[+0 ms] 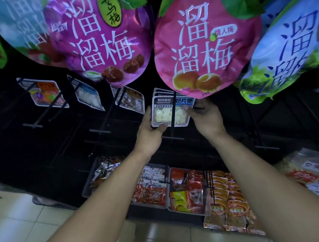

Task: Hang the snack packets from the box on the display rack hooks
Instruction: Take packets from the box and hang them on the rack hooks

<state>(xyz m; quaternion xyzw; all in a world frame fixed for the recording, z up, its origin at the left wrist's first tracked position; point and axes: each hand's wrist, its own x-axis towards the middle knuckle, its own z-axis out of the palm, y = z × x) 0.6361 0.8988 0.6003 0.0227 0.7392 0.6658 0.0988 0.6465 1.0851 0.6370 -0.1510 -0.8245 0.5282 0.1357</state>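
Observation:
A clear snack packet (164, 114) with white candies and a dark label hangs on a black rack hook (174, 117), in front of two or three like packets. My left hand (150, 131) grips its lower left corner with thumb and fingers. My right hand (207, 116) pinches its right edge near the label. The hook's rod runs down across the packet's front. No box of packets is visible.
Large plum-snack bags, purple (106, 38), pink (205, 42) and blue (288, 50), hang close above. Other small packets (87, 92) hang on hooks to the left; bare hooks (99, 130) stick out. Grey bins (166, 204) of red and orange snacks sit below.

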